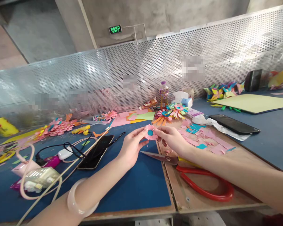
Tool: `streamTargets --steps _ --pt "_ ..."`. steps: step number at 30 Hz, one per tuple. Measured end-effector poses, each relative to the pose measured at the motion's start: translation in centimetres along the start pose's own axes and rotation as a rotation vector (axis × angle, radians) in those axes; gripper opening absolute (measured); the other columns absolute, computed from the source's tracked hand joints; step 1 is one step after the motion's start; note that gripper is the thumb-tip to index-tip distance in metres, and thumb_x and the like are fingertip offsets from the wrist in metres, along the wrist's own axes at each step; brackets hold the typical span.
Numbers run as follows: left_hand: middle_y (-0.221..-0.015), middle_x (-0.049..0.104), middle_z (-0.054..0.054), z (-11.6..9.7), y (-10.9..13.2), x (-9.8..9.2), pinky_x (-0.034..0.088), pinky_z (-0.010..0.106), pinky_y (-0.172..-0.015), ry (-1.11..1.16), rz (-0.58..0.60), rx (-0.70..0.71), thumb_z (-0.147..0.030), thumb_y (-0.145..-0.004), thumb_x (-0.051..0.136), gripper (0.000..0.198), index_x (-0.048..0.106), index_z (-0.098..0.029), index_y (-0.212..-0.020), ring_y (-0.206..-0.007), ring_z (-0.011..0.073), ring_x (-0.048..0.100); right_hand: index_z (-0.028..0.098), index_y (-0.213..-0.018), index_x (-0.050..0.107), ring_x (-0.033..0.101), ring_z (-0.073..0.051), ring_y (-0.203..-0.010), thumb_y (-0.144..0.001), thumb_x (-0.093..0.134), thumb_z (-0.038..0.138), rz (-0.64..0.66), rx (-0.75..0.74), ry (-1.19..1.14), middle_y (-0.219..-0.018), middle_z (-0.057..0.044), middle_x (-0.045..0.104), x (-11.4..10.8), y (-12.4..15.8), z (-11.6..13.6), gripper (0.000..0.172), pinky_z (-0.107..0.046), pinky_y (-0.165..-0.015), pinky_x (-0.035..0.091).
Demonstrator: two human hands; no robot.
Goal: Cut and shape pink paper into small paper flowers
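Note:
A small pink paper flower (150, 132) with a teal centre is held just above the table, between both hands. My left hand (131, 146) pinches its left edge with thumb and fingers. My right hand (172, 139) pinches its right edge from the other side. A pale bangle (78, 201) circles my left wrist. Red-handled scissors (193, 175) lie on the wooden board (217, 169) under my right forearm, blades pointing left.
Pink and teal paper scraps (202, 138) litter the board. A black phone (96, 151) with cables and a charger (40, 177) lies left on the blue mat (136, 185). Finished paper flowers (173, 111), a bottle (164, 95), another phone (233, 124) and a perforated metal screen (136, 69) stand behind.

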State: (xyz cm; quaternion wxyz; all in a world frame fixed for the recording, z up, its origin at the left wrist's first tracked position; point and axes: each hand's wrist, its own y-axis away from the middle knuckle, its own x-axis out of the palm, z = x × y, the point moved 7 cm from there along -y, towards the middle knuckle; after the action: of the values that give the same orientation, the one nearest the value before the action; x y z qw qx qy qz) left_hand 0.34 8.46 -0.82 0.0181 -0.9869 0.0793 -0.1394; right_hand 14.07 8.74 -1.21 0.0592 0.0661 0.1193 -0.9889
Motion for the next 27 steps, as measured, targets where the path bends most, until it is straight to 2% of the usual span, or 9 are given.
streamTargets --steps 7,11,17,22,24,27 --pt "-0.104 0.063 0.009 -0.2 0.1 0.6 0.049 0.027 -0.073 -0.061 0.067 0.0 -0.02 -0.066 0.07 0.031 0.067 -0.017 -0.096 -0.088 0.016 0.059 0.017 -0.073 0.054 0.039 -0.007 -0.043 -0.079 0.047 0.051 -0.039 0.002 -0.026 -0.061 0.003 0.045 -0.6 -0.2 -0.1 0.036 -0.022 -0.041 0.032" --pt "-0.105 0.063 0.01 -0.2 0.3 0.8 0.049 0.03 -0.075 -0.093 0.084 -0.015 -0.02 -0.069 0.068 0.03 0.065 -0.016 -0.098 -0.092 0.0185 0.059 0.016 -0.069 0.053 0.041 -0.009 -0.047 -0.081 0.045 0.047 -0.055 -0.065 0.089 -0.06 0.002 0.045 -1.1 -0.3 0.7 0.033 -0.023 -0.044 0.032" --pt "-0.1 0.063 0.011 -0.1 0.2 0.8 0.05 0.03 -0.075 -0.123 0.074 -0.026 -0.021 -0.071 0.065 0.029 0.063 -0.015 -0.1 -0.088 0.018 0.06 0.016 -0.068 0.056 0.042 -0.011 -0.049 -0.083 0.042 0.042 -0.105 -0.143 0.248 -0.058 0.001 0.049 -1.5 -0.4 1.1 0.033 -0.025 -0.048 0.031" --pt "-0.102 0.064 0.007 -1.2 0.2 1.1 0.051 0.032 -0.073 -0.273 0.091 0.091 -0.021 -0.069 0.066 0.047 0.058 -0.024 -0.116 -0.086 0.0182 0.061 0.017 -0.065 0.053 0.041 -0.01 -0.048 -0.084 0.04 0.041 -0.139 -0.15 0.305 -0.054 0.003 0.044 -1.7 -0.3 1.1 0.034 -0.023 -0.047 0.029" --pt "-0.108 0.063 0.006 -1.6 0.2 1.3 0.052 0.032 -0.072 -0.362 0.114 0.155 -0.024 -0.071 0.064 0.041 0.061 -0.025 -0.112 -0.088 0.0193 0.06 0.017 -0.063 0.051 0.041 -0.01 -0.048 -0.085 0.039 0.042 -0.152 -0.156 0.308 -0.054 0.003 0.043 -1.7 -0.2 1.3 0.035 -0.023 -0.046 0.03" --pt "-0.11 0.063 0.005 -1.8 0.2 1.5 0.051 0.032 -0.074 -0.503 0.138 0.233 -0.027 -0.074 0.06 0.025 0.069 -0.023 -0.097 -0.087 0.02 0.061 0.017 -0.063 0.049 0.042 -0.01 -0.049 -0.085 0.039 0.042 -0.165 -0.163 0.316 -0.054 0.003 0.044 -1.7 0.0 1.5 0.036 -0.023 -0.046 0.03"
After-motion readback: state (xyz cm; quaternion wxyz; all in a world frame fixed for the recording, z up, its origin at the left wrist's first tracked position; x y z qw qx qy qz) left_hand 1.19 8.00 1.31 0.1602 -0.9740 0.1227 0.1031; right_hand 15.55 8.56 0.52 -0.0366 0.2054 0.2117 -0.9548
